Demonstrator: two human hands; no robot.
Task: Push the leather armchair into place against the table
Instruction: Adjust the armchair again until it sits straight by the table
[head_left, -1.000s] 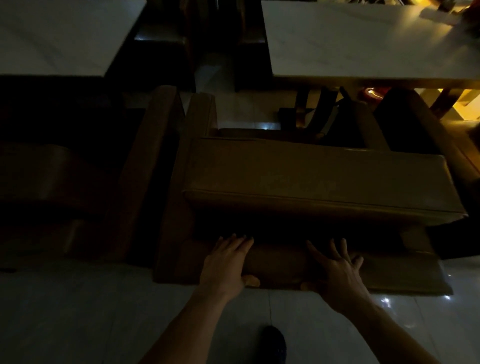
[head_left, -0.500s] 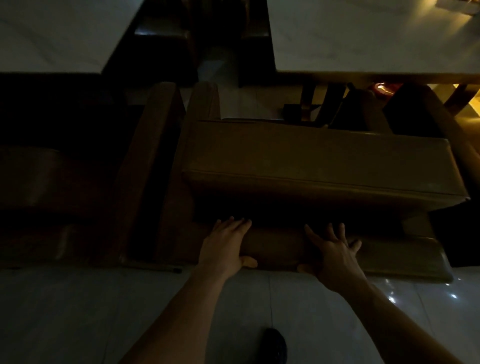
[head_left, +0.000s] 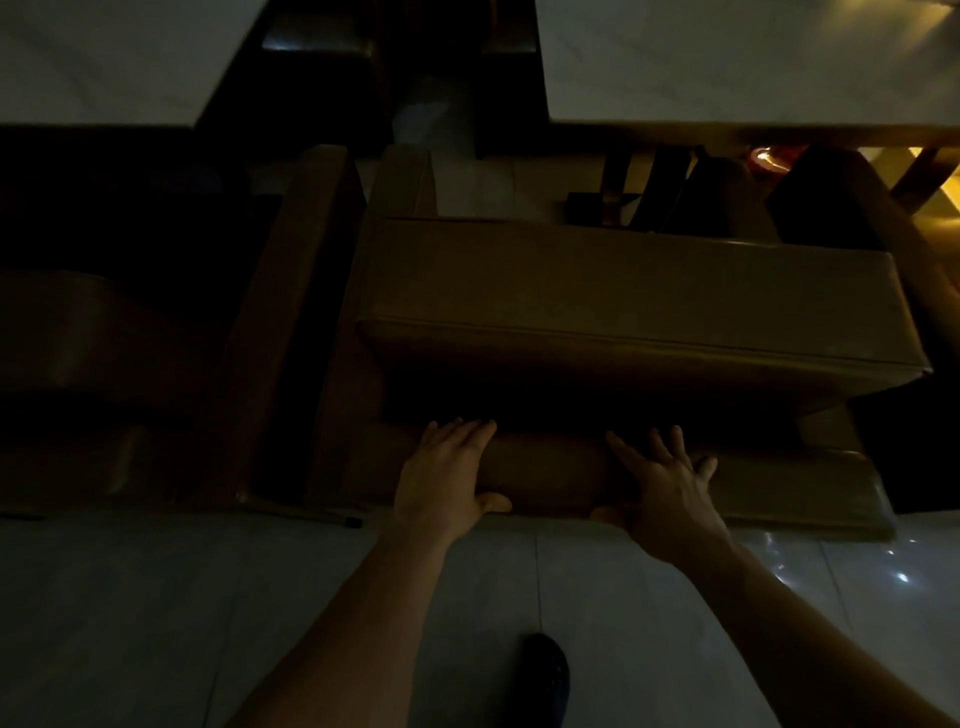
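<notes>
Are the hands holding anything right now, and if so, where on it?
Both hands, left and right, lie open on the leather armchair, palms over its low rear ledge, thumbs hooked on the ledge's near edge. They press rather than grip it.

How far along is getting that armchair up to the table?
Done: the leather armchair already faces the right-hand table. In hand: the left hand and right hand lie flat on its lower back edge. Left: floor shows between chair and table, so more pushing seems needed.
</notes>
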